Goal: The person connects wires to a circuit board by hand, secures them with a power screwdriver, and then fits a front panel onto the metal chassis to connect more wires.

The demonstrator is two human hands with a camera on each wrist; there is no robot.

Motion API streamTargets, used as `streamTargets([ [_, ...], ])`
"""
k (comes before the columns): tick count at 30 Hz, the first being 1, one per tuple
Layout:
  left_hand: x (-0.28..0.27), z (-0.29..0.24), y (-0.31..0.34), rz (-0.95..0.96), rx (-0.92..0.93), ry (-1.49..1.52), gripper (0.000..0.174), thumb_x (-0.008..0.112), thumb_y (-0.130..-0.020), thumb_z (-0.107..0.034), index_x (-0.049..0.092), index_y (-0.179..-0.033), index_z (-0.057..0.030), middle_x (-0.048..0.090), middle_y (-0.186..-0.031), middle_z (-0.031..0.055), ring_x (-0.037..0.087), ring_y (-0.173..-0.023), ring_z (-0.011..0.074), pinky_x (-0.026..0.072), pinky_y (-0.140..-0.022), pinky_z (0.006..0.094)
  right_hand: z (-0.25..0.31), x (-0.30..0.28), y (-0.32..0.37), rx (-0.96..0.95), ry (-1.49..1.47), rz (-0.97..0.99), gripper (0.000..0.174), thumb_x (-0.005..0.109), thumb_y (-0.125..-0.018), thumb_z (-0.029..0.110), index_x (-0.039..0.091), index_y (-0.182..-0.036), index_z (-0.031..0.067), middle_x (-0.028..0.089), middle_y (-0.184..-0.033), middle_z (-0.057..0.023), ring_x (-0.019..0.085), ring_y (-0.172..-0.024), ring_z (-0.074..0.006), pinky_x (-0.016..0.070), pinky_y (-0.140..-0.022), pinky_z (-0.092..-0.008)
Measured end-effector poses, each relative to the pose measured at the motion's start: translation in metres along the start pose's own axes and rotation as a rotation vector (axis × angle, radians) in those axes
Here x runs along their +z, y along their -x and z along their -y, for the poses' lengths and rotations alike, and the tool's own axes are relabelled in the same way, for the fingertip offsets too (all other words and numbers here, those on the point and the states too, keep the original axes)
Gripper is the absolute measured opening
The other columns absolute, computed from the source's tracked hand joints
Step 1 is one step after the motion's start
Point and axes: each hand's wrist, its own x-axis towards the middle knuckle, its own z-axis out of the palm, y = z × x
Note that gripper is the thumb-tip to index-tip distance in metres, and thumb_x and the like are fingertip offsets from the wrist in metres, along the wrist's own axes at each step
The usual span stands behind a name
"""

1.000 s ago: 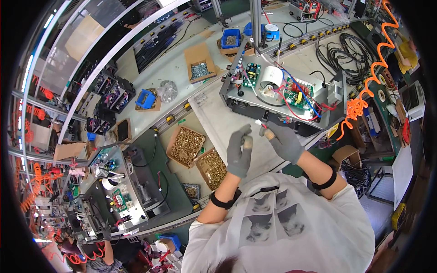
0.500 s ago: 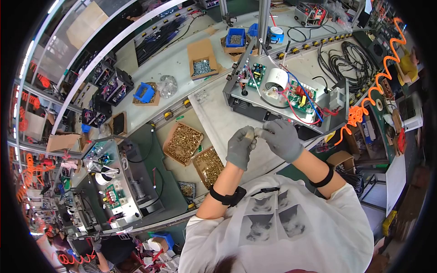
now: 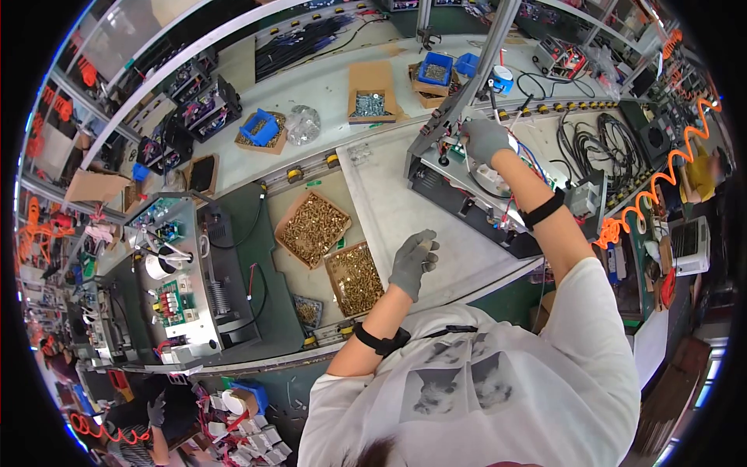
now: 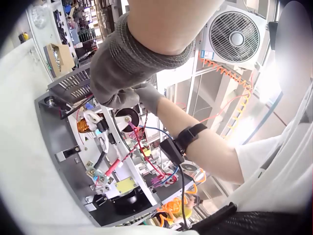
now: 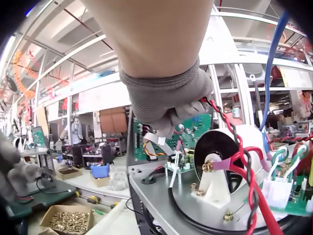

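Observation:
My gloved right hand (image 3: pixel 486 142) reaches over the left part of an open metal chassis (image 5: pixel 159 188) packed with boards and wiring. In the right wrist view its fingers curl round a twisted red-and-black wire (image 5: pixel 239 142), close to an upright green circuit board (image 5: pixel 200 123). The wire's far end is hidden by the glove. Below the hand is a large black-faced round part (image 5: pixel 215 154) with a red lead bolted to it. My gloved left hand (image 3: pixel 409 268) hangs over the pale worktop in front of the chassis, fingers loosely bent and holding nothing.
Two cardboard boxes of brass-coloured hardware (image 3: pixel 313 227) stand left of the left hand. Another opened chassis (image 3: pixel 187 300) is further left. A coiled orange hose (image 3: pixel 657 187) hangs at right, by a bundle of black cable (image 3: pixel 599 148). A metal post (image 3: pixel 494 58) rises behind the chassis.
Both hands were together in front of the chassis, fingers at a small wire end. The right hand has moved forward over the chassis with the wire; the left has stayed back and let go.

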Motion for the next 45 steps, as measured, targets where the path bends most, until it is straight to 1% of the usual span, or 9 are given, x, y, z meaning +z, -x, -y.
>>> streamTargets([
  [20,-0.021,0.019,-0.017,-0.133,-0.060,0.112,0.021,0.052,-0.090,-0.016,0.057,-0.107,-0.0044,0.057,-0.084,0.0044,0.052,-0.061,0.0085,0.0426,-0.052,0.0199,0.013,0.005,-0.012,0.031,0.079,0.073,0.022,0.061,-0.074,0.020,0.068,-0.093,0.0113,0.066,-0.091,-0.0132,0.063,-0.086,-0.0305,0.0495,-0.073,-0.0400],
  [26,-0.017,0.020,-0.019,-0.127,-0.050,0.104,0.020,0.052,-0.090,-0.015,0.058,-0.107,-0.0053,0.057,-0.084,0.0040,0.051,-0.061,0.0081,0.0419,-0.052,0.0200,0.012,0.017,0.003,0.108,-0.161,-0.003,0.024,0.058,-0.075,0.019,0.067,-0.094,0.0078,0.066,-0.096,-0.0128,0.063,-0.092,-0.0282,0.0501,-0.075,-0.0381],
  [28,-0.016,0.018,-0.017,-0.125,-0.047,0.074,0.020,0.052,-0.090,-0.015,0.059,-0.107,-0.0064,0.057,-0.085,0.0034,0.050,-0.061,0.0076,0.0415,-0.052,0.0201,0.024,0.016,0.023,0.082,-0.051,-0.035,0.031,0.055,-0.083,0.023,0.057,-0.113,0.0121,0.064,-0.097,-0.0132,0.062,-0.088,-0.0316,0.0494,-0.072,-0.0420],
  [32,-0.008,0.012,-0.008,0.015,0.024,-0.215,0.031,0.051,-0.092,-0.022,0.054,-0.118,-0.0049,0.059,-0.097,0.0058,0.053,-0.072,0.0093,0.0441,-0.062,0.0221,0.041,0.041,0.090,0.241,-0.572,-0.185,0.044,0.047,-0.090,0.027,0.040,-0.130,0.0122,0.061,-0.096,-0.0164,0.063,-0.087,-0.0318,0.0479,-0.074,-0.0435],
  [34,-0.003,0.020,-0.005,0.103,0.071,-0.352,0.039,0.049,-0.093,-0.027,0.050,-0.124,-0.0042,0.059,-0.104,0.0076,0.055,-0.079,0.0111,0.0453,-0.068,0.0236,0.038,0.113,0.117,0.100,-0.844,-0.598,0.041,0.044,-0.092,0.028,0.042,-0.130,0.0117,0.057,-0.078,-0.0095,0.060,-0.066,-0.0205,0.0471,-0.059,-0.0356],
  [36,0.004,0.038,-0.007,0.227,0.120,-0.517,0.047,0.046,-0.094,-0.032,0.042,-0.132,-0.0040,0.056,-0.115,0.0091,0.057,-0.090,0.0140,0.0459,-0.075,0.0254,0.047,0.084,0.168,0.422,-1.538,0.102,0.036,0.042,-0.094,0.027,0.046,-0.125,0.0101,0.048,-0.069,0.0002,0.043,-0.051,-0.0069,0.0360,-0.045,-0.0237],
  [40,0.033,0.036,0.006,0.388,-0.328,-0.336,0.046,0.044,-0.096,-0.030,0.039,-0.133,-0.0039,0.056,-0.115,0.0090,0.061,-0.084,0.0150,0.0479,-0.072,0.0258,0.049,0.080,0.201,0.474,-1.872,0.194,0.030,0.041,-0.095,0.024,0.049,-0.120,0.0094,0.041,-0.068,0.0055,0.031,-0.047,-0.0018,0.0243,-0.041,-0.0177],
  [43,0.034,0.037,0.001,0.365,-0.235,-0.432,0.042,0.049,-0.093,-0.013,0.040,-0.131,0.0017,0.062,-0.100,0.0092,0.062,-0.078,0.0147,0.0483,-0.064,0.0239,0.048,0.080,0.201,0.562,-2.065,0.075,0.028,0.038,-0.096,0.021,0.051,-0.118,0.0103,0.039,-0.068,0.0048,0.030,-0.047,-0.0016,0.0232,-0.040,-0.0180],
  [45,0.037,0.039,0.002,0.218,-0.160,-0.411,0.036,0.056,-0.086,0.000,0.047,-0.120,0.0061,0.063,-0.090,0.0103,0.061,-0.074,0.0145,0.0480,-0.062,0.0227,0.048,0.081,0.204,0.486,-2.133,0.024,0.030,0.044,-0.094,0.023,0.049,-0.120,0.0089,0.045,-0.071,0.0017,0.038,-0.049,-0.0044,0.0315,-0.043,-0.0205],
])
